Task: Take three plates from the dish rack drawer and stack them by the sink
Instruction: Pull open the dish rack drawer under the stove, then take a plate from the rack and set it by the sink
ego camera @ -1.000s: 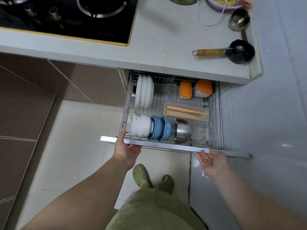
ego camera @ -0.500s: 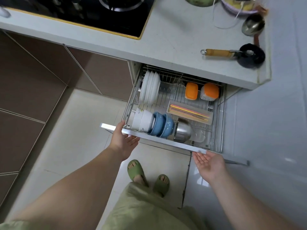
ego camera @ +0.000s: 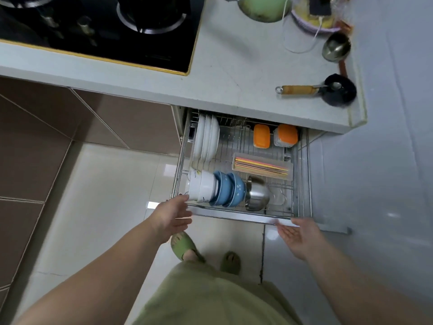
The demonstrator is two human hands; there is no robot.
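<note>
Under the counter: a wire dish rack drawer (ego camera: 302, 174) is seen pulled out beneath the pale worktop (ego camera: 234, 73).
Plates: white round plates (ego camera: 206, 139) are stood on edge in the drawer's back-left corner, untouched.
Left hand (ego camera: 172, 215): fingers are spread loosely at the drawer's silver front rail (ego camera: 236, 213); nothing is held.
Right hand (ego camera: 298, 235): palm is turned up just below the rail's right end, fingers wide, nothing gripped.
Front row: a white bowl (ego camera: 201, 186), blue bowls (ego camera: 228, 192) and a steel bowl (ego camera: 256, 195) are lined up on their sides.
Back right: two orange-lidded boxes (ego camera: 274, 136) are set above a clear tray of chopsticks (ego camera: 262, 166).
</note>
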